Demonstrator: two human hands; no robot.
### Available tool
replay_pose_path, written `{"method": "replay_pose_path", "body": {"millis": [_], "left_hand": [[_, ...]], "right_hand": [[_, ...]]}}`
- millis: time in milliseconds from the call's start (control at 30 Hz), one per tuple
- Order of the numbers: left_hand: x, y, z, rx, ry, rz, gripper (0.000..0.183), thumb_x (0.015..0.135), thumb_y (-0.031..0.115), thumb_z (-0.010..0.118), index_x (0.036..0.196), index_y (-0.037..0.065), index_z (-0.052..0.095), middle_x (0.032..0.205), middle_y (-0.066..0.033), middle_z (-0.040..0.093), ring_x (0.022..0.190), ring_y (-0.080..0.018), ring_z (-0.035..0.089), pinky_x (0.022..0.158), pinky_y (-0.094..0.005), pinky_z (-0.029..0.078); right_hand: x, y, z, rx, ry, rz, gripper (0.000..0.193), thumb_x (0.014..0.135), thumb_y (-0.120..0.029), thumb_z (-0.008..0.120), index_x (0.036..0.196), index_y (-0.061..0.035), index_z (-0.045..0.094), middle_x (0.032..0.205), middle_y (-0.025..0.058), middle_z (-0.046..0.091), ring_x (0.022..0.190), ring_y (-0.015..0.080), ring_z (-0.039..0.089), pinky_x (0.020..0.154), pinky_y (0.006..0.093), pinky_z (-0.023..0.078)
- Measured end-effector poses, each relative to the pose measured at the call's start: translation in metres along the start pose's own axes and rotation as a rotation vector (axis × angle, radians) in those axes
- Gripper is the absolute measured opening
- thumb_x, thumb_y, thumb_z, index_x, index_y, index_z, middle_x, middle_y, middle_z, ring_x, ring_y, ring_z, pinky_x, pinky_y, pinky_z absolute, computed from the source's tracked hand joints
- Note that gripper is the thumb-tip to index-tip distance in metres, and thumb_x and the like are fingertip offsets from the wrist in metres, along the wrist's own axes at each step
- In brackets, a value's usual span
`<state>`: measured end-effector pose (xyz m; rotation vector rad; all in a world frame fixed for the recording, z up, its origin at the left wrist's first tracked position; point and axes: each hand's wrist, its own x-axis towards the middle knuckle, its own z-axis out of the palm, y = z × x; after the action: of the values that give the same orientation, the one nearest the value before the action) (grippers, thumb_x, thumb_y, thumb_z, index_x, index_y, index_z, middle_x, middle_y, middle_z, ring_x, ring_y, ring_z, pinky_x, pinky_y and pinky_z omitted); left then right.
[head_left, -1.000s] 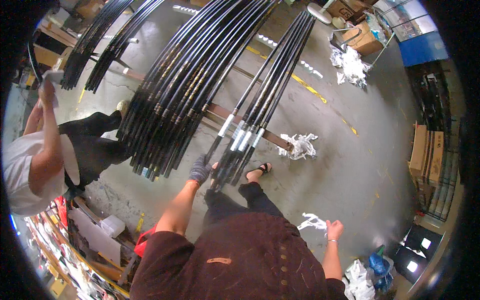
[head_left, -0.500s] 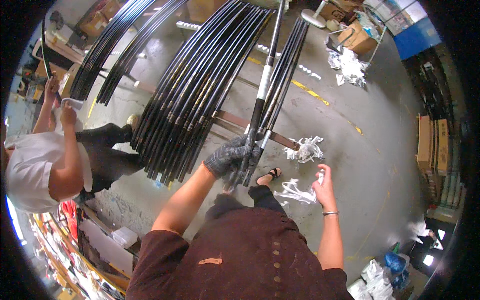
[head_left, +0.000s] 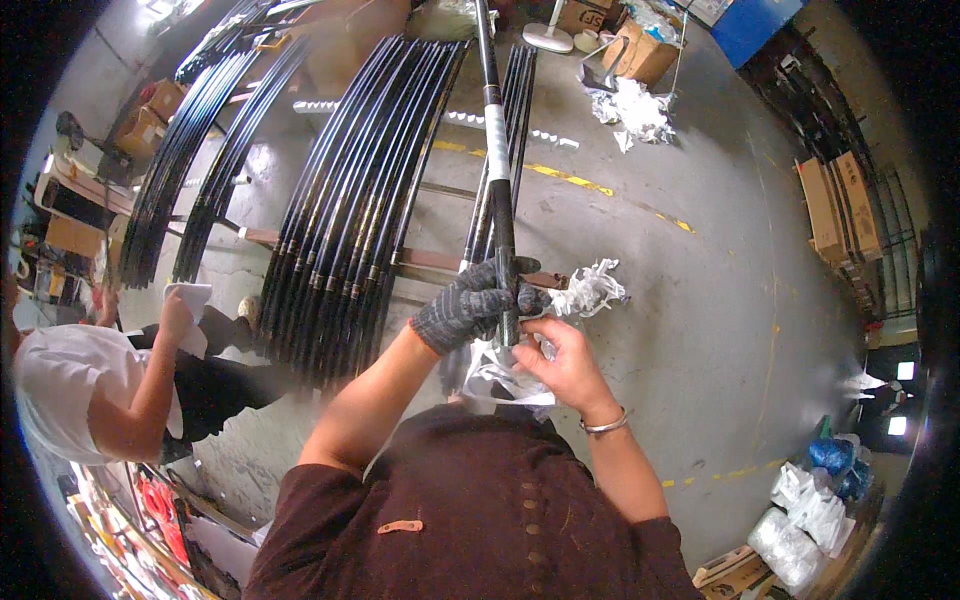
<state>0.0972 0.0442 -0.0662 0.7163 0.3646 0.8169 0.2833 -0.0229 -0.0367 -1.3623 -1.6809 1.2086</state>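
Gripping the black pole [head_left: 503, 222] near its lower end is the gloved left hand [head_left: 474, 303]; the right hand [head_left: 566, 366] curls beside that end, its hold unclear.

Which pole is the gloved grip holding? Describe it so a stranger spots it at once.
From the broad row of black poles, left of centre, move right to the gray-gloved left grip. The black pole clasped there runs up the picture with a pale band partway along; unlike the narrow row behind it, it is held.
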Motion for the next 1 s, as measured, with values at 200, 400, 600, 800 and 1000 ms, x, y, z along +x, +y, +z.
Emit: {"method": "replay_pose_path", "body": {"millis": [200, 400, 600, 800, 1000], "left_hand": [[-0.008, -0.001, -0.003, 0.044, 0.016, 0.018, 0.062, 0.083, 0.022, 0.070, 0.135, 0.003, 0.041, 0.113, -0.0111, 0.063, 0.110, -0.0255, 0.058, 0.097, -0.0387, 0.045], [-0.016, 0.011, 0.004, 0.188, 0.097, 0.140, 0.066, 0.082, 0.016, 0.071, 0.138, 0.006, 0.040, 0.108, -0.0056, 0.063, 0.098, -0.0162, 0.060, 0.090, -0.0322, 0.048], [-0.014, 0.016, 0.009, 0.272, 0.150, 0.188, 0.066, 0.081, 0.004, 0.068, 0.139, 0.007, 0.036, 0.100, -0.0031, 0.058, 0.092, -0.0128, 0.056, 0.081, -0.0282, 0.047], [-0.018, 0.016, 0.015, 0.254, 0.169, 0.170, 0.068, 0.078, 0.008, 0.072, 0.137, 0.009, 0.038, 0.097, -0.0029, 0.056, 0.087, -0.0125, 0.055, 0.076, -0.0256, 0.048], [-0.021, 0.027, 0.025, 0.012, 0.136, 0.116, 0.070, 0.077, 0.007, 0.072, 0.138, 0.009, 0.037, 0.095, -0.0036, 0.057, 0.084, -0.0129, 0.056, 0.076, -0.0269, 0.048]], "right_hand": [[0.008, -0.030, 0.004, -0.294, 0.103, -0.227, 0.010, 0.076, -0.002, 0.065, 0.086, 0.0013, 0.065, 0.072, 0.0139, 0.057, 0.062, 0.0247, 0.057, 0.056, 0.0337, 0.046], [0.015, -0.041, 0.011, -0.360, 0.196, -0.285, 0.003, 0.073, -0.001, 0.062, 0.075, -0.0011, 0.062, 0.068, 0.0124, 0.056, 0.057, 0.0280, 0.057, 0.056, 0.0352, 0.047], [0.019, -0.032, -0.001, 0.185, 0.024, -0.021, 0.008, 0.077, -0.003, 0.066, 0.076, 0.0000, 0.058, 0.070, 0.0027, 0.059, 0.066, 0.0088, 0.054, 0.060, 0.0255, 0.044], [0.025, -0.028, 0.000, -0.107, 0.069, -0.124, 0.016, 0.079, -0.009, 0.070, 0.075, 0.0013, 0.058, 0.070, 0.0037, 0.058, 0.063, 0.0112, 0.052, 0.057, 0.0283, 0.042], [0.026, -0.001, 0.005, -0.403, 0.254, -0.165, 0.019, 0.077, -0.014, 0.070, 0.071, -0.0023, 0.056, 0.072, 0.0141, 0.059, 0.068, 0.0336, 0.060, 0.060, 0.0403, 0.046]]}}
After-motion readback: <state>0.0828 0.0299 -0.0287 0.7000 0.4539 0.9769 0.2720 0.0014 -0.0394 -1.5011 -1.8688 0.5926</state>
